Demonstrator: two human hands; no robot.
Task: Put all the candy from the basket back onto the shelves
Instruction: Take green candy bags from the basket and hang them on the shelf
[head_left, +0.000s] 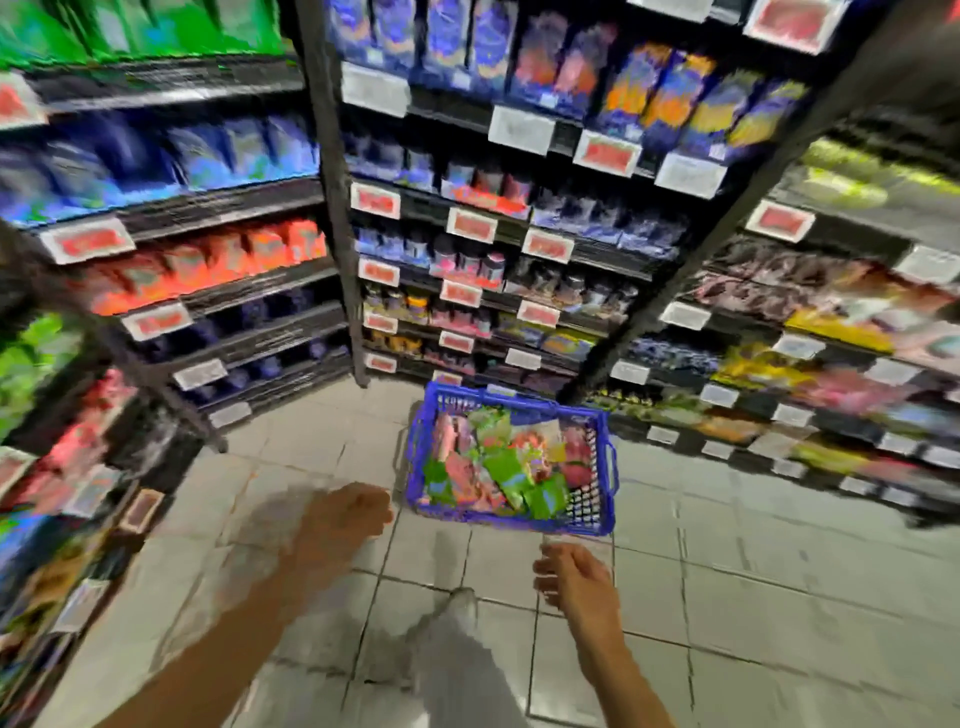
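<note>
The blue plastic basket (511, 462) stood on the tiled floor (727, 597) at the foot of the black shelves (332, 208), piled with candy packets (498, 467) in green, pink and red wrappers. None had yet gone back; the basket looked full.

Both hands hung above the floor on the near side of the basket, holding nothing. The left hand (345, 514) reached forward, just short of the basket's near left corner; it was badly smeared by motion, so its fingers appeared loosely extended, though that could not be read with certainty. The right hand (574, 574) hovered just before the near rim, fingers relaxed and slightly curled, apart from the left.

The packets were most likely light, soft foil or plastic pouches that crumple and slide over one another. They would probably be slippery when pinched flat, so a packet's sealed top edge or a grip across its width seemed the safest hold. Several could likely be gathered at once, sorted by colour to match the shelf rows.
</note>
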